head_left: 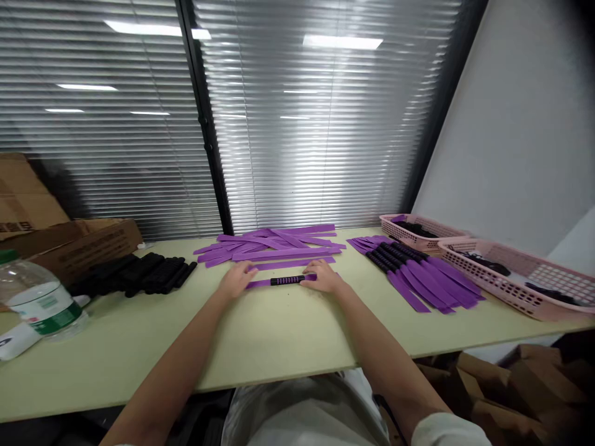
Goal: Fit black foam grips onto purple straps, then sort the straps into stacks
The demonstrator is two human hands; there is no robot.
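Note:
A purple strap (pixel 259 284) lies level across the table in front of me, with a black ribbed sleeve (pixel 287 280) around its middle. Purple shows through the gaps in the sleeve. My left hand (pixel 237 279) is closed on the strap's left part, fingers bent over it. At the other side my right hand (pixel 322 276) pinches the strap beside the sleeve's right end. Just behind both hands lies a loose pile of flat purple straps (pixel 274 246).
To the right, several purple straps with black sleeves (pixel 418 275) lie fanned, by two pink baskets (pixel 515 285) holding black items. Left are stacked black sleeves (pixel 139 274), a cardboard box (pixel 93 251) and a plastic bottle (pixel 44 303). Window blinds (pixel 307 155) stand behind the table (pixel 288 341).

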